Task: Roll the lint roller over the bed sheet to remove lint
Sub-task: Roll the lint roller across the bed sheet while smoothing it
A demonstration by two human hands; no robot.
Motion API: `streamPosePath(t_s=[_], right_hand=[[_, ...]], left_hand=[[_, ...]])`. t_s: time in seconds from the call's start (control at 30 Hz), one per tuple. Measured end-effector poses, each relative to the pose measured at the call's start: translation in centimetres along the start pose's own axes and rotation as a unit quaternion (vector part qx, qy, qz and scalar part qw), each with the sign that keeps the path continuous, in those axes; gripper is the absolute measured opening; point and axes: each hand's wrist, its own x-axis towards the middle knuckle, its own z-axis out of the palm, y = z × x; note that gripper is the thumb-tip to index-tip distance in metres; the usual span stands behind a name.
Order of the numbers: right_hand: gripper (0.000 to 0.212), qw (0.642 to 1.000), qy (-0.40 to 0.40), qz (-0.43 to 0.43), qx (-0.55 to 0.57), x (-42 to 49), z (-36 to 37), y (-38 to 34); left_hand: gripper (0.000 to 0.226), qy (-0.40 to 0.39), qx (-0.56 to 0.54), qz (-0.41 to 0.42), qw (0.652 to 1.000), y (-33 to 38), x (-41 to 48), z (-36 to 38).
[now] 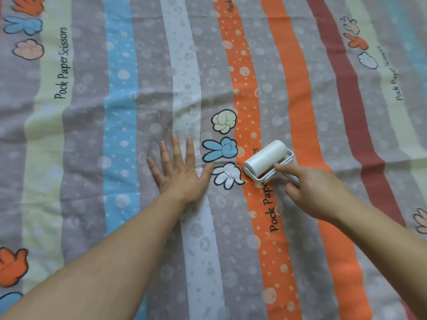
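A white lint roller [265, 158] lies with its drum on the striped bed sheet [120, 100], over an orange stripe near the middle. My right hand [309, 190] grips its white handle, the index finger stretched forward along the frame toward the drum. My left hand [180, 169] rests flat on the sheet to the left of the roller, fingers spread and straight, apart from the roller.
The sheet fills the whole view, with grey, blue, orange, cream and dark red stripes, cartoon hand prints [223, 148] and the printed words "Pock Paper Scissors" [62, 63]. Shallow wrinkles run across the fabric around mid-height.
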Motion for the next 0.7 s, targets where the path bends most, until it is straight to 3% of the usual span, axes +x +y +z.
streamPosePath(t_s=[0.4,0.53,0.7], right_hand=[[0.049,0.997,-0.065,0.020,-0.046,-4.9,-3.4,2.2],[0.047,1.000,0.002,-0.011,0.027,-3.3,-6.6,-0.3],[0.048,0.987,0.052,-0.106,0.108,4.6,-3.7,-8.6]], left_hand=[[0.088,0.011,0.022,0.016,1.000,-1.3,-0.9,-1.0],[0.091,0.015,0.048,-0.024,0.998,-3.4,-0.6,-2.5],[0.099,0.007,0.051,-0.091,0.995,-4.8,-0.3,-3.2]])
